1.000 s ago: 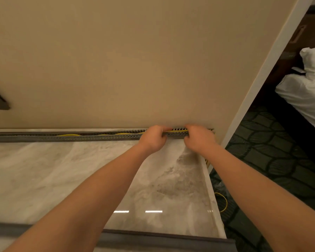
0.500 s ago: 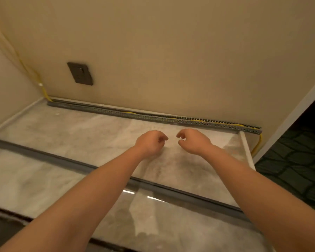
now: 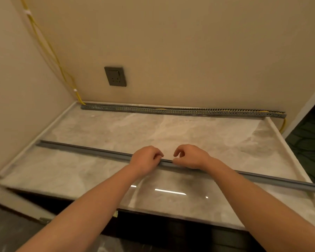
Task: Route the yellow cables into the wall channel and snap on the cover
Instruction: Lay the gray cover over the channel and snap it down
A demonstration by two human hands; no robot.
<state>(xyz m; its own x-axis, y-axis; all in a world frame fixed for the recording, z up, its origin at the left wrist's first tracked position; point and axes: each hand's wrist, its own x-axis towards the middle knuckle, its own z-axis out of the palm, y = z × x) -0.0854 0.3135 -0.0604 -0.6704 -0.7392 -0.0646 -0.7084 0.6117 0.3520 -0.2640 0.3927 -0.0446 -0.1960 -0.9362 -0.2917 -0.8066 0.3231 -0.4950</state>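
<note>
A grey perforated wall channel (image 3: pixel 171 111) runs along the foot of the back wall, with yellow cables (image 3: pixel 49 51) dropping down the left corner into it and leaving at its right end (image 3: pixel 283 124). Short yellow stretches show inside the channel. The long grey cover (image 3: pixel 80 149) lies flat and slantwise across the marble counter (image 3: pixel 189 131). My left hand (image 3: pixel 145 159) and my right hand (image 3: pixel 191 157) sit side by side on the cover's middle. Their fingers are curled over its far edge. The stretch of cover under the hands is hidden.
A dark wall socket (image 3: pixel 115 76) sits above the channel's left part. The counter has a raised rim at its left side and right side. Dark patterned carpet (image 3: pixel 309 142) lies beyond the right edge, and a dark gap runs below the counter's front edge.
Both hands left the channel at the wall and drew back toward me across the counter. They now rest on the cover. The view pulled back and turned left.
</note>
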